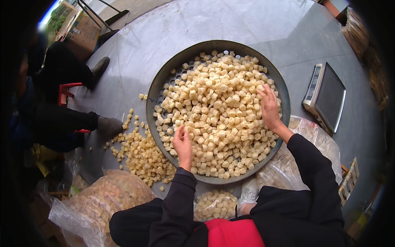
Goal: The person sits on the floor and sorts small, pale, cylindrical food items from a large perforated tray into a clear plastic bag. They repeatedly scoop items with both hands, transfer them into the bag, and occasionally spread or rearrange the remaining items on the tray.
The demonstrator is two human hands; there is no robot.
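Observation:
A large round dark metal tray (154, 138) with a raised rim and a perforated bottom holds a heap of pale yellow, short, chunky pieces (222, 99). My left hand (183, 145) is at the heap's near left side, its fingers curled together among the pieces. Whatever lies between those fingertips is too small to make out. Over on the right side, my right hand (270, 109) rests against the heap with its fingers stretched out and touching pieces. More loose pieces (146, 158) lie spilled on the grey floor beside the tray's left rim.
A flat digital scale (327, 96) stands on the right. Filled clear plastic bags (111, 193) lie at the near left, under the tray's right side, and between my feet. Another person's dark shoes (109, 125) and a red stool (66, 91) are at the left. A cardboard box (83, 31) stands far left.

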